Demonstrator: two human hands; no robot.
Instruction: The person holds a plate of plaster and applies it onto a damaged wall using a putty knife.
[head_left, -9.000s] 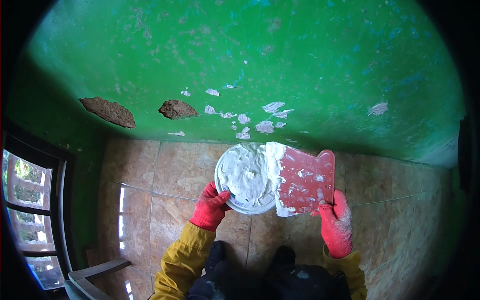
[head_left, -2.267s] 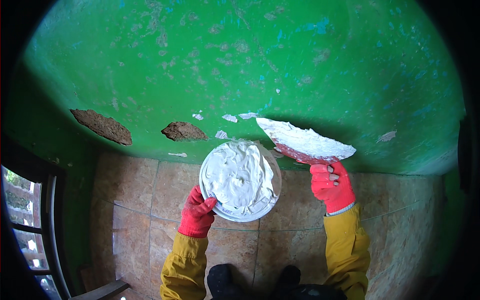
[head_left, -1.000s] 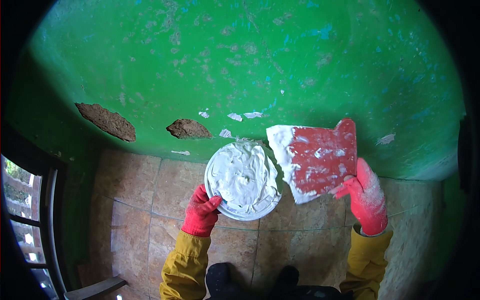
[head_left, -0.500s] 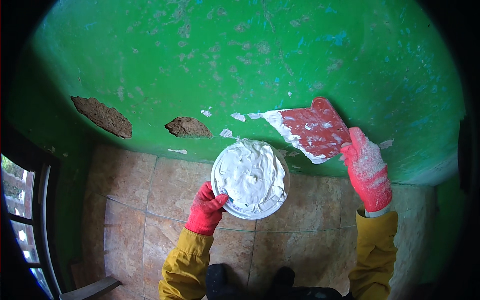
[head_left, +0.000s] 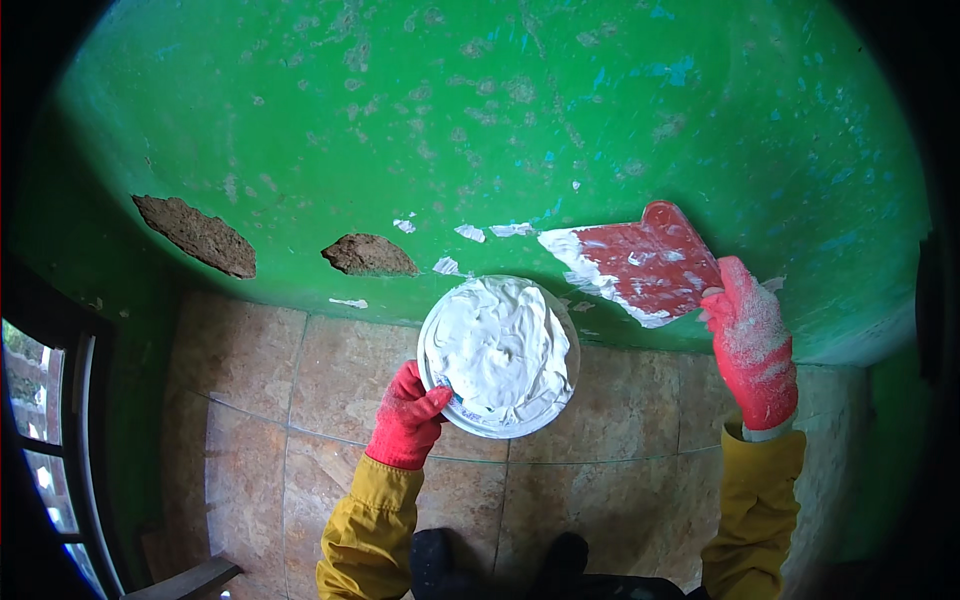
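Note:
My left hand [head_left: 408,410] in a red glove grips the rim of a round white tub [head_left: 498,355] heaped with white paste, held out in front of the wall. My right hand [head_left: 745,335], gloved red and dusted white, holds a broad red spreader [head_left: 650,262] whose left and lower edges are coated with white paste. The spreader lies flat against the lower green wall [head_left: 520,100], to the upper right of the tub, at a row of small white paste patches [head_left: 508,229]. Whether its whole edge touches the wall I cannot tell.
Two bare brown holes [head_left: 195,230] [head_left: 365,255] break the wall to the left. At the far left is a dark-framed window [head_left: 45,430], with a wooden bar [head_left: 180,582] below. A tiled floor [head_left: 330,365] meets the wall's foot, and my dark-shod feet [head_left: 435,560] stand on it.
Since a second ago the spreader has risen onto the wall and tilted, my right hand moving up. In the last half second it has shifted slightly right. Both holds are unchanged.

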